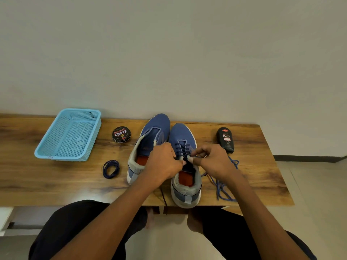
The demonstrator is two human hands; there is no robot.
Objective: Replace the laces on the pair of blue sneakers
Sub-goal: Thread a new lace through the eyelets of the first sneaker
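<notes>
While both blue sneakers stand side by side on the wooden table (244, 177), we work at the right sneaker (185, 166) — our left hand (165, 162) and right hand (210, 159) each pinching the dark navy lace (182, 148) at its top eyelets. The left sneaker (150, 141) sits unlaced, a coiled navy lace (111, 169) lies left of it, and the loose blue laces (223, 186) sprawl to the right.

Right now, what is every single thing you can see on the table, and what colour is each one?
sneakers: 2, blue, side by side at table middle; right one part-laced, left one unlaced
dark lace: 1, navy, threaded in right sneaker
coiled lace: 1, navy, left of sneakers
loose laces: a tangle, count unclear, lighter blue, right of sneakers
basket: 1, light blue, far left
polish tin: 1, black, between basket and sneakers
polish bottle: 1, black, far right
table: 1, brown wood
hands: left and right, pinching dark lace
</notes>
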